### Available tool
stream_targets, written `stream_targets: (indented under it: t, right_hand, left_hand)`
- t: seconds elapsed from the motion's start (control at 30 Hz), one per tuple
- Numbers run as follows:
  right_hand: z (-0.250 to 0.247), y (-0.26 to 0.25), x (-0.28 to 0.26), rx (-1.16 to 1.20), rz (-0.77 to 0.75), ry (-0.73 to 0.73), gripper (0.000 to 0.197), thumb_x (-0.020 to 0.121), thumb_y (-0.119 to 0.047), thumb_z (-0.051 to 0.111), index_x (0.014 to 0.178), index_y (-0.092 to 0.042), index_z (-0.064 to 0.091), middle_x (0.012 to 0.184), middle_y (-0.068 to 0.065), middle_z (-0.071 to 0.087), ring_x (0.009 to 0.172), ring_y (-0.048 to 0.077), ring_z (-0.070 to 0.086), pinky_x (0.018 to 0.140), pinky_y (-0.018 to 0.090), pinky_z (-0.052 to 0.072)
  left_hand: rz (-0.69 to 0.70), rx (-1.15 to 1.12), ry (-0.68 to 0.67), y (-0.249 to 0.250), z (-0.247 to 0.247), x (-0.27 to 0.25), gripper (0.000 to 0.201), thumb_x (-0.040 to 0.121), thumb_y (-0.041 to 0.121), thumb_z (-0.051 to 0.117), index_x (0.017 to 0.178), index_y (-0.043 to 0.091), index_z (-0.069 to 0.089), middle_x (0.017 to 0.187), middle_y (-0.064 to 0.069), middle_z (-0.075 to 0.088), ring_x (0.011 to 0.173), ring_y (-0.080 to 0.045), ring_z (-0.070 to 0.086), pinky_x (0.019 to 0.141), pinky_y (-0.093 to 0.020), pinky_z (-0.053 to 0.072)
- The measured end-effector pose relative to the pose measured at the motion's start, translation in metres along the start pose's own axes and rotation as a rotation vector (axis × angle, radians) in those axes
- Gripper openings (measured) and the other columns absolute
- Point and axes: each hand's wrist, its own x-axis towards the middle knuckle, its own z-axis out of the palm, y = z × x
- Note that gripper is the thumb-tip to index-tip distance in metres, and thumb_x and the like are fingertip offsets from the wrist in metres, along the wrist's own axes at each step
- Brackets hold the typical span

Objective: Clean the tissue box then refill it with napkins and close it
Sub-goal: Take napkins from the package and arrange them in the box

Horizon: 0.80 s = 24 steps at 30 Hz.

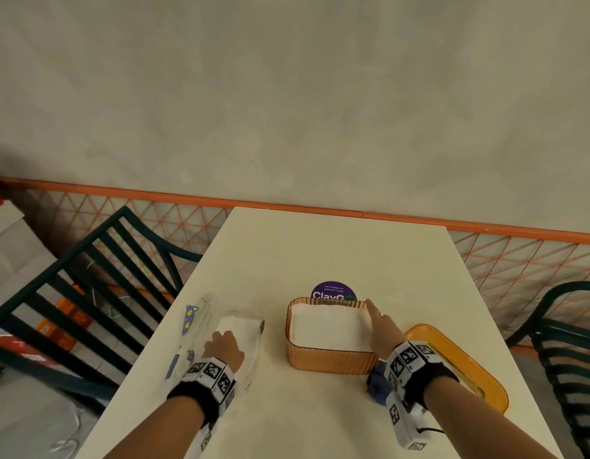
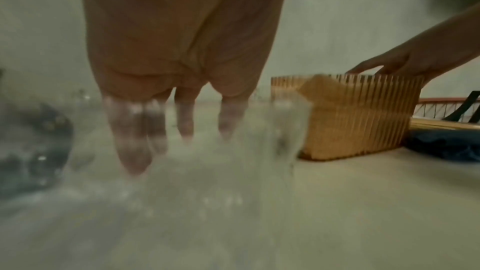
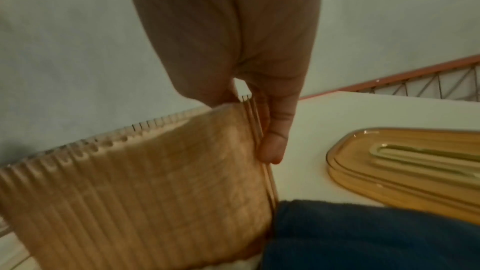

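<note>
The amber ribbed tissue box (image 1: 330, 359) stands open mid-table, filled with white napkins (image 1: 330, 326). My right hand (image 1: 376, 321) holds the box's right wall near the far corner. In the right wrist view the thumb lies outside the box (image 3: 145, 182) and the fingers reach over its rim. The amber lid (image 1: 459, 362) lies flat to the right. My left hand (image 1: 222, 342) rests on a clear plastic napkin pack (image 1: 242, 329) left of the box. In the left wrist view its fingers (image 2: 135, 151) stretch down behind the blurred film, and no grip on a napkin shows.
A blue cloth (image 1: 378, 384) lies under my right wrist against the box's near right corner. A purple round sticker (image 1: 333, 290) sits behind the box. Dark slatted chairs (image 1: 88, 293) flank the table on both sides. An orange mesh railing (image 1: 519, 260) runs behind.
</note>
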Motion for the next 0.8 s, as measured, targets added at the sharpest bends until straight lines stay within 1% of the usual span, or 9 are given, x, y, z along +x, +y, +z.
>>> stream_targets:
  t: [0.1, 0.23, 0.37, 0.47, 0.53, 0.57, 0.67, 0.77, 0.8]
  right_hand:
    - [0.008, 0.000, 0.000, -0.028, 0.016, 0.034, 0.081, 0.090, 0.006, 0.040, 0.149, -0.023, -0.007, 0.129, 0.014, 0.048, 0.107, 0.025, 0.058, 0.085, 0.029, 0.050]
    - [0.009, 0.001, 0.001, -0.030, 0.006, 0.039, 0.082, 0.090, 0.006, 0.041, 0.149, -0.024, -0.008, 0.129, 0.015, 0.048, 0.107, 0.026, 0.058, 0.084, 0.029, 0.051]
    - [0.008, 0.001, 0.000, -0.031, 0.001, 0.032, 0.082, 0.091, 0.005, 0.042, 0.148, -0.023, -0.008, 0.132, 0.015, 0.047, 0.110, 0.026, 0.057, 0.086, 0.029, 0.051]
    - [0.007, 0.000, 0.000, -0.034, -0.002, 0.018, 0.083, 0.091, 0.003, 0.044, 0.149, -0.023, -0.010, 0.134, 0.015, 0.045, 0.111, 0.025, 0.056, 0.088, 0.029, 0.051]
    - [0.007, 0.000, 0.000, -0.034, -0.004, 0.011, 0.084, 0.091, 0.004, 0.044, 0.148, -0.024, -0.010, 0.134, 0.015, 0.045, 0.112, 0.026, 0.056, 0.088, 0.030, 0.051]
    - [0.006, 0.000, 0.001, -0.036, -0.005, 0.007, 0.084, 0.091, 0.005, 0.043, 0.148, -0.024, -0.011, 0.134, 0.016, 0.045, 0.112, 0.026, 0.057, 0.088, 0.030, 0.051]
    - [0.006, -0.001, 0.001, -0.044, -0.005, 0.005, 0.084, 0.090, 0.007, 0.040, 0.148, -0.025, -0.012, 0.136, 0.017, 0.044, 0.111, 0.026, 0.058, 0.087, 0.030, 0.051]
    - [0.006, -0.001, 0.001, -0.059, 0.000, 0.002, 0.083, 0.091, 0.005, 0.040, 0.148, -0.024, -0.012, 0.134, 0.017, 0.045, 0.110, 0.026, 0.058, 0.087, 0.029, 0.051]
    - [0.006, -0.001, 0.001, -0.065, -0.001, 0.000, 0.082, 0.092, 0.004, 0.041, 0.148, -0.025, -0.012, 0.134, 0.016, 0.045, 0.110, 0.026, 0.058, 0.086, 0.029, 0.051]
  left_hand:
    - [-0.008, 0.024, 0.008, 0.002, 0.017, -0.002, 0.055, 0.092, 0.040, 0.048, 0.135, 0.010, 0.032, 0.142, -0.012, 0.030, 0.130, -0.031, 0.036, 0.104, -0.039, 0.037]
    - [-0.014, 0.075, 0.114, 0.006, 0.029, -0.007, 0.052, 0.087, 0.046, 0.053, 0.126, 0.014, 0.038, 0.134, -0.008, 0.035, 0.123, -0.026, 0.038, 0.097, -0.033, 0.041]
    - [-0.025, 0.101, 0.167, 0.011, 0.029, -0.009, 0.044, 0.091, 0.040, 0.051, 0.124, 0.014, 0.040, 0.132, -0.007, 0.038, 0.121, -0.024, 0.042, 0.098, -0.030, 0.040]
    - [-0.034, 0.142, 0.153, 0.013, 0.027, -0.010, 0.032, 0.097, 0.031, 0.039, 0.122, 0.012, 0.043, 0.132, -0.008, 0.040, 0.119, -0.024, 0.045, 0.100, -0.030, 0.037]
    - [-0.008, 0.166, 0.152, 0.010, 0.029, -0.008, 0.022, 0.098, 0.023, 0.034, 0.105, 0.007, 0.048, 0.133, -0.007, 0.040, 0.119, -0.023, 0.045, 0.102, -0.031, 0.037]
    - [0.002, 0.170, 0.158, 0.009, 0.030, -0.007, 0.021, 0.098, 0.020, 0.033, 0.100, 0.006, 0.048, 0.134, -0.007, 0.041, 0.119, -0.023, 0.045, 0.102, -0.031, 0.038]
    - [-0.015, 0.143, 0.178, 0.005, 0.030, -0.003, 0.027, 0.098, 0.017, 0.034, 0.123, 0.011, 0.043, 0.134, -0.008, 0.039, 0.119, -0.021, 0.048, 0.099, -0.027, 0.039]
    - [0.004, 0.125, 0.185, 0.005, 0.031, -0.001, 0.032, 0.097, 0.024, 0.040, 0.127, 0.013, 0.040, 0.135, -0.008, 0.038, 0.120, -0.023, 0.046, 0.099, -0.027, 0.039]
    - [0.001, 0.140, 0.181, 0.005, 0.031, -0.002, 0.032, 0.097, 0.023, 0.040, 0.128, 0.013, 0.040, 0.135, -0.008, 0.038, 0.120, -0.022, 0.045, 0.098, -0.027, 0.040]
